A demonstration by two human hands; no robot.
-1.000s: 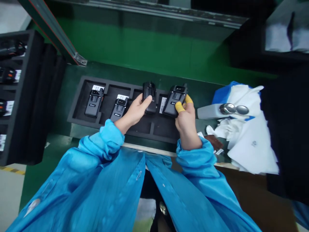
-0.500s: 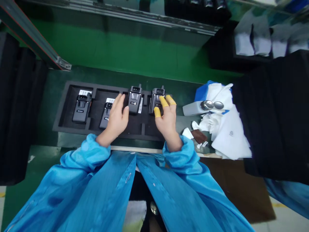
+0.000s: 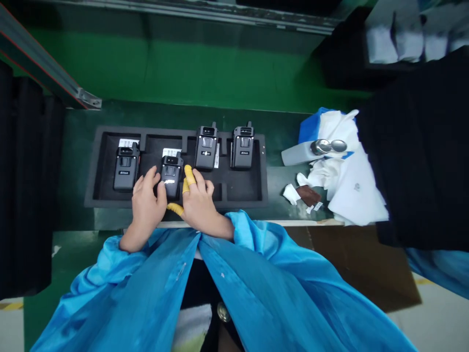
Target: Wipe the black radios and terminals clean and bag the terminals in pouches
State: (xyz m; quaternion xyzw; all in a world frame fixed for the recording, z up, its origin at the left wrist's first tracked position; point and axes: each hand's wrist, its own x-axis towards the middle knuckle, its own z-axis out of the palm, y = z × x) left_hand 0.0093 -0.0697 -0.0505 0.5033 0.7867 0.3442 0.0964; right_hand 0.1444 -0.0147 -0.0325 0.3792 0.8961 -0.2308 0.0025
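A black foam tray [image 3: 91,168] holds black handheld radios marked "Riton". The far-left radio [image 3: 126,171] lies in its compartment with a white label above it. My left hand [image 3: 148,203] is at the lower left side of the second radio [image 3: 171,171], fingers spread, thumb by its edge. On that radio's other side is my right hand [image 3: 200,203], wearing yellow finger cots, its fingers apart and the thumb below the radio. Neither hand grips it. The third radio [image 3: 205,149] and the right radio [image 3: 242,149] lie toward the tray's far edge.
At right are a clear bottle [image 3: 298,154] with a metal top, white cloths [image 3: 353,188], a blue box [image 3: 309,128] and a brown scrap [image 3: 308,195]. Black foam stacks [image 3: 29,195] stand at left, and a tall black stack [image 3: 421,146] at right. A metal rail [image 3: 47,61] slants at upper left.
My right hand has left the right radio and moved left to the second radio. My left hand has shifted left and down, uncovering the second radio. The camera view has shifted slightly.
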